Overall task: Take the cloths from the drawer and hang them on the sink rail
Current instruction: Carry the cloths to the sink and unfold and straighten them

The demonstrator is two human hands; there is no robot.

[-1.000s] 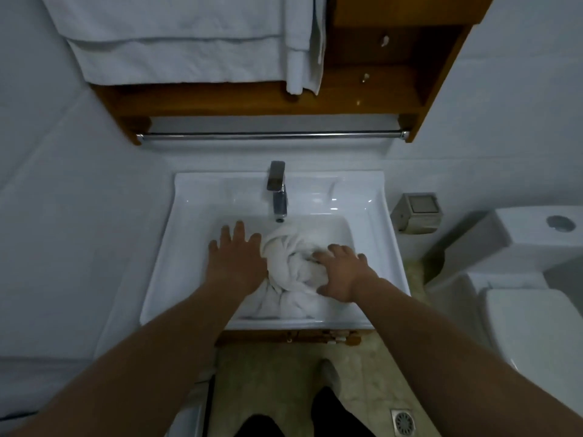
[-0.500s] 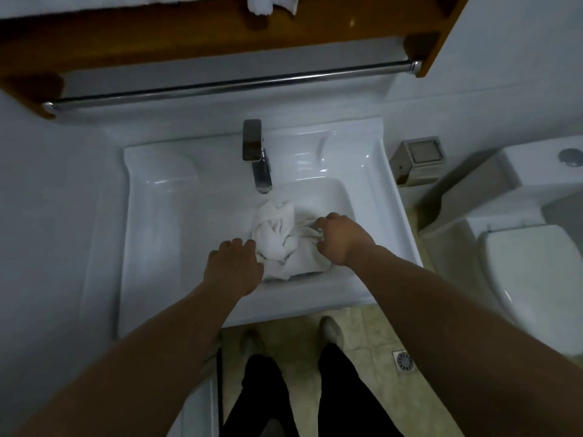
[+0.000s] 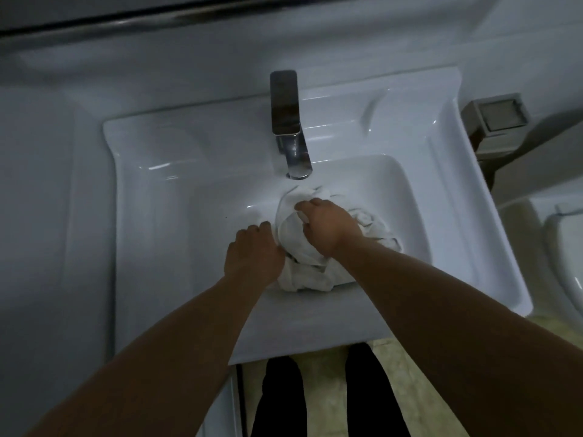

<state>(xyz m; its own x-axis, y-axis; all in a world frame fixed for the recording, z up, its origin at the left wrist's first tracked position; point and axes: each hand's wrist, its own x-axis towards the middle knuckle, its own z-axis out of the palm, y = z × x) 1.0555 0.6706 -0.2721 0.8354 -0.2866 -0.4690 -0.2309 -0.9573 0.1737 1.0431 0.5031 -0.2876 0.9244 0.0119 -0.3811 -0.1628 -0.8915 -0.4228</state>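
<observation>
A crumpled white cloth (image 3: pixel 310 272) lies bunched in the basin of the white sink (image 3: pixel 176 197), just below the chrome tap (image 3: pixel 288 124). My right hand (image 3: pixel 331 227) rests on top of the bundle with its fingers curled into the fabric. My left hand (image 3: pixel 252 255) presses against the cloth's left side, fingers bent around its edge. The metal sink rail (image 3: pixel 132 20) runs along the wall at the top of the view, bare where it shows. No drawer is in view.
A grey wall-mounted box (image 3: pixel 495 118) sits to the right of the sink. The white toilet (image 3: pixel 564 247) stands at the far right. Beneath the sink's front edge are the tiled floor (image 3: pixel 325 367) and my dark trouser legs.
The view has dropped and moved closer, so the wooden shelf and hung towels have left the frame. My right hand moved left onto the top of the cloth, which is gathered tighter.
</observation>
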